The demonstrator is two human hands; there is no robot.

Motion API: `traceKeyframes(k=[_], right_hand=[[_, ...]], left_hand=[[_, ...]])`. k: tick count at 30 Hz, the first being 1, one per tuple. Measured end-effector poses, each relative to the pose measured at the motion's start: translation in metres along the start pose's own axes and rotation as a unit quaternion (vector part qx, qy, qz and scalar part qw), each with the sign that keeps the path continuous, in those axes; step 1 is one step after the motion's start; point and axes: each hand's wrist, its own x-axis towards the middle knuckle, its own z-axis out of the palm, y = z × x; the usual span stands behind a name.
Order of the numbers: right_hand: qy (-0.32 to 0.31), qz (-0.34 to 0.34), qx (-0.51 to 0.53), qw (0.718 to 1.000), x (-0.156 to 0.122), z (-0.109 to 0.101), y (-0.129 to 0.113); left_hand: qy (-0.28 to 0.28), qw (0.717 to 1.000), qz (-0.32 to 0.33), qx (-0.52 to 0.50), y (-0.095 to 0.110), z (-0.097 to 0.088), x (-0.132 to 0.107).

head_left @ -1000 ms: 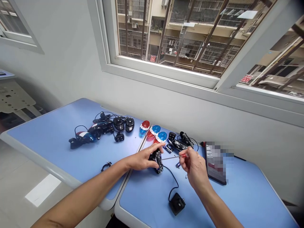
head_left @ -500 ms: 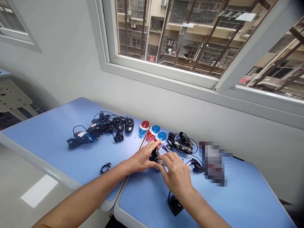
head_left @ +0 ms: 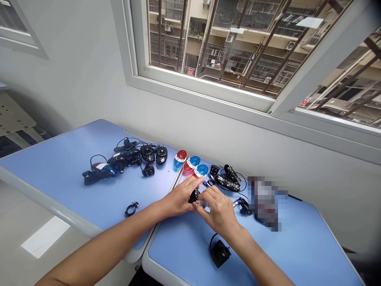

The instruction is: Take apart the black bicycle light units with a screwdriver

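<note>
My left hand (head_left: 180, 197) is closed around a small black housing (head_left: 194, 195) with shiny round parts, mostly covered by my fingers. Close against it, my right hand (head_left: 218, 208) pinches what looks like a screwdriver by its clear handle (head_left: 202, 203); the shaft is hidden. Just beyond my hands are a blue and red light shell (head_left: 201, 171), a second such shell (head_left: 191, 163) and a red-topped one (head_left: 180, 157). Below my right hand lies a black box with a short cord (head_left: 220, 253).
Black lights with cables (head_left: 127, 157) are heaped on the left table (head_left: 74, 151). A black ring clamp (head_left: 131, 209) lies near its front. Black shiny units (head_left: 228, 180) and a black bracket (head_left: 245, 207) lie to the right, beside a blurred bag (head_left: 264, 204). A gap separates the two tables.
My right hand has shifted slightly left and up, closer to the housing. The thin metal tip that showed right of it is out of sight. The black corded box is more exposed.
</note>
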Motion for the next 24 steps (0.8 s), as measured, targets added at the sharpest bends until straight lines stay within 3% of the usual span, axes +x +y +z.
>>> traceKeyframes(k=[8,10,12,14,17,19,24], right_hand=[[0.057,-0.040,0.040,0.997,-0.005,0.000,0.007],[0.087,-0.023,0.047,0.995,-0.009,-0.008,0.010],[0.107,0.040,0.049,0.992,-0.014,-0.022,0.017],[0.054,0.172,0.016,0.983,-0.019,-0.037,0.025],[-0.099,0.352,-0.063,0.929,-0.024,-0.052,0.037],[-0.143,0.388,-0.089,0.906,-0.025,-0.054,0.043],[-0.165,0.411,-0.125,0.888,-0.024,-0.045,0.047]], left_hand=[[0.000,0.999,-0.035,-0.026,0.004,-0.005,0.002],[-0.004,0.998,-0.049,-0.030,0.006,-0.007,0.002],[-0.005,0.997,-0.061,-0.039,0.007,-0.008,0.003],[-0.003,0.996,-0.068,-0.058,0.007,-0.009,0.003],[0.007,0.992,-0.078,-0.095,0.006,-0.011,0.004],[0.012,0.989,-0.086,-0.118,0.005,-0.012,0.004],[-0.006,0.978,-0.102,-0.180,0.001,-0.013,0.005]])
